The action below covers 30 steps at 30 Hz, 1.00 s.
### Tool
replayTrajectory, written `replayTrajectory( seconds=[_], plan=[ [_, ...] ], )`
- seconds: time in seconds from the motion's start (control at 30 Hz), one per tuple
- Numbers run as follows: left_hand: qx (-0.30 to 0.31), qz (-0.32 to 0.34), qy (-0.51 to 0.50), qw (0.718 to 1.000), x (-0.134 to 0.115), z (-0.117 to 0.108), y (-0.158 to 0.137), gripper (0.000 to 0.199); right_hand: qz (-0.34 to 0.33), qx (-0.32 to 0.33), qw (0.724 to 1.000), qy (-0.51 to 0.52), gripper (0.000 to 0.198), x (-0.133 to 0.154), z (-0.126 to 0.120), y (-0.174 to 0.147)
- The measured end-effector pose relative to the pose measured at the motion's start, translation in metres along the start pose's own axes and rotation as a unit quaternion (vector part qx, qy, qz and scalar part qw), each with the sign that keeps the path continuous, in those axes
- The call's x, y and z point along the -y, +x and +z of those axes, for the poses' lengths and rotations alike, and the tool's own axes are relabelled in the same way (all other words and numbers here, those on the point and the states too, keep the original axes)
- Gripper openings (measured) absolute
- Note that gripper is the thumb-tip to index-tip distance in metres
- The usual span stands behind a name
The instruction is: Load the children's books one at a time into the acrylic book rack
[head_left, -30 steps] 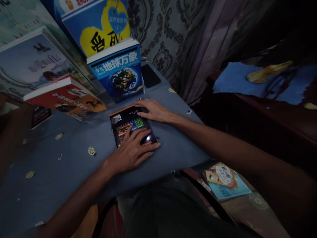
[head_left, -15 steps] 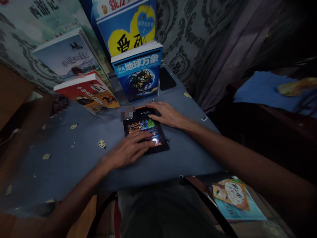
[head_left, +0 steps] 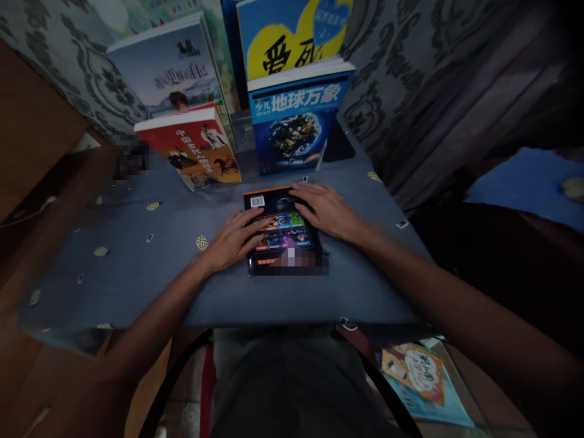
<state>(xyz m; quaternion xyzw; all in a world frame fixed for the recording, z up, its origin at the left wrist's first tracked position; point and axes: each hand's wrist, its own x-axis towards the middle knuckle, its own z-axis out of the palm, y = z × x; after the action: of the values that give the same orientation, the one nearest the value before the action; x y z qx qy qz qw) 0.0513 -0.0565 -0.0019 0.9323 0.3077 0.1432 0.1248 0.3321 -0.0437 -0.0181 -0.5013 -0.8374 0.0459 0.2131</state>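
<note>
A black book [head_left: 285,205] lies flat on the cloth-covered table, its barcode side and rows of small coloured pictures facing up. My left hand [head_left: 237,237] rests at its left side, fingers spread and reaching over the cover. Along the upper right edge lies my right hand [head_left: 323,210], fingers stretched out flat on the cover. Behind the black book stands a blue book with a globe [head_left: 296,125]. A red and orange book [head_left: 194,149] stands to its left.
A blue and yellow book [head_left: 292,36] and a pale landscape book [head_left: 168,73] stand at the back. A dark phone-like slab [head_left: 340,143] lies behind the globe book. Below the table's right front corner are picture books [head_left: 422,377]. Patterned cloth [head_left: 150,243] covers the table.
My left hand has moved from the lower middle of the black book to its left side. The book sits straighter. My right hand stays at the upper right. The view has shifted.
</note>
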Motion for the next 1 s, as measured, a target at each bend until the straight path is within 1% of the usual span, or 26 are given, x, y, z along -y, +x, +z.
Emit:
replayTrajectory(
  seconds=[0.13,0.23,0.4,0.53,0.67,0.73,0.83,1.0],
  plan=[
    [0.001,-0.003,0.006,1.0,0.001,0.0,-0.001,0.048,0.005,0.012,0.999,-0.051,0.046,0.022,-0.003,-0.007],
    [-0.002,0.004,0.007,1.0,0.003,0.002,-0.001,0.049,-0.014,0.018,0.997,-0.068,0.046,0.04,-0.004,-0.02],
    [-0.013,0.012,-0.001,1.0,0.008,0.005,-0.002,0.048,-0.052,0.003,0.996,-0.069,0.044,0.069,0.001,-0.054],
    [-0.015,0.012,-0.007,1.0,0.008,0.006,-0.002,0.047,-0.097,0.001,0.993,-0.066,0.043,0.102,0.005,-0.081],
    [-0.016,0.016,-0.011,1.0,0.008,0.005,-0.002,0.048,-0.124,0.041,0.991,-0.039,0.045,0.142,0.01,-0.088],
    [-0.018,0.015,-0.009,1.0,0.008,0.005,-0.002,0.048,-0.145,0.055,0.988,-0.024,0.044,0.155,0.013,-0.086],
    [-0.02,0.013,-0.007,1.0,0.008,0.005,-0.002,0.047,-0.169,0.051,0.984,-0.008,0.045,0.159,0.015,-0.083],
    [-0.016,0.016,-0.005,1.0,0.009,0.005,-0.002,0.046,-0.159,0.043,0.986,0.005,0.045,0.145,0.006,-0.094]
  ],
)
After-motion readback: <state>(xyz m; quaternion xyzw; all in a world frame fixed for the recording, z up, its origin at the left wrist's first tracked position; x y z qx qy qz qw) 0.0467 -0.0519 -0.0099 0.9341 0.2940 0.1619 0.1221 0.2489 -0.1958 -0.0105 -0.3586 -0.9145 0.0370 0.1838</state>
